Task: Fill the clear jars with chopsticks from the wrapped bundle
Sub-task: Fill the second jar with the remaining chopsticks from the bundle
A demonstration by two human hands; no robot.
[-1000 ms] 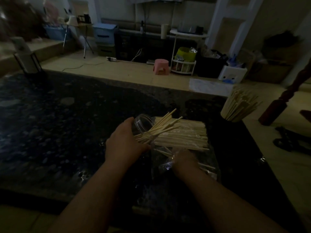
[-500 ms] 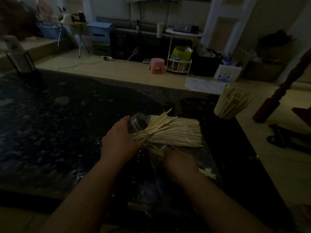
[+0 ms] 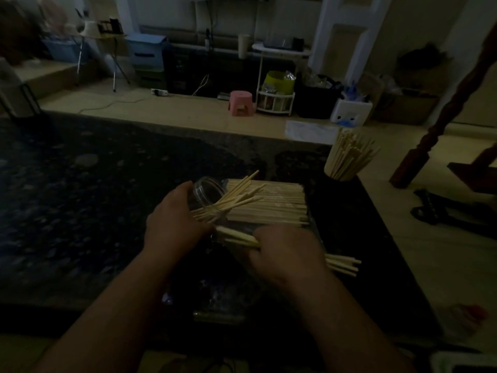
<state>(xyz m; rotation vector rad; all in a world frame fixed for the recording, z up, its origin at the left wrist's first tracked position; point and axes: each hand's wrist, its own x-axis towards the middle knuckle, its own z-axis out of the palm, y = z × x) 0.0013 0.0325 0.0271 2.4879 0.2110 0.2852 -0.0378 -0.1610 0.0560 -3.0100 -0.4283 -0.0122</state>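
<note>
A clear jar (image 3: 207, 192) lies tilted on the dark table, its mouth toward the far right, with a few chopsticks (image 3: 236, 197) sticking out of it. My left hand (image 3: 174, 222) grips the jar's body. Behind it lies the flat wrapped bundle of chopsticks (image 3: 274, 203). My right hand (image 3: 285, 251) grips a small handful of chopsticks (image 3: 341, 265) just in front of the bundle; their ends show on both sides of the fist. A second jar (image 3: 347, 160), full of upright chopsticks, stands at the table's far right corner.
The dark speckled table (image 3: 80, 211) stretches to the left. Its right edge runs close by the full jar. On the floor beyond are a pink stool (image 3: 241, 102), a white rack (image 3: 275, 100) and a dark wooden post (image 3: 430, 135) at right.
My right hand has drawn a handful of chopsticks out toward me and to the right; their ends now stick out past my fist. My left hand still holds the jar.
</note>
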